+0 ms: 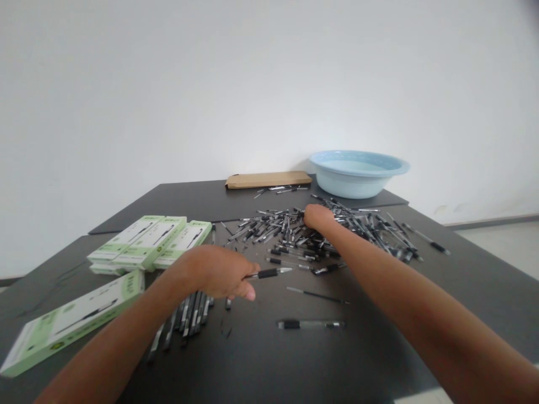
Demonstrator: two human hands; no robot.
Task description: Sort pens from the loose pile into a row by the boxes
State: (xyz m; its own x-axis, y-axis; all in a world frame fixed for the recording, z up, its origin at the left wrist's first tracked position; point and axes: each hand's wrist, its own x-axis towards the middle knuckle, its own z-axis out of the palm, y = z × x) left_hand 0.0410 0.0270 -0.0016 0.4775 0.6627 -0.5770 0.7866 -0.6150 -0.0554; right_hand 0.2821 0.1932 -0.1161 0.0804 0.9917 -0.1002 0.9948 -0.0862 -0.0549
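The pen (269,273) gripped by the left hand (221,272) is best held clear of the pile of pens (298,238), where the grip of the right hand (319,217) cannot be told.

Light is bright and diffuse, washing the white wall (252,84) fairly evenly, with a slightly grey cast; its source lies out of view. The dark bench (379,348) carries a dull sheen, and shadows are faint—a soft one shows on the wall beside the blue basin (353,182), whose rim catches mild highlights. Small glints break up the heaped pens (370,227). Focus is soft throughout: the left fingers (245,290) have smeared edges, and fine print on the cartons (84,315) is unreadable. Wide-angle stretching elongates the forearms (400,280) toward the lower corners—the upper right corner darkens.
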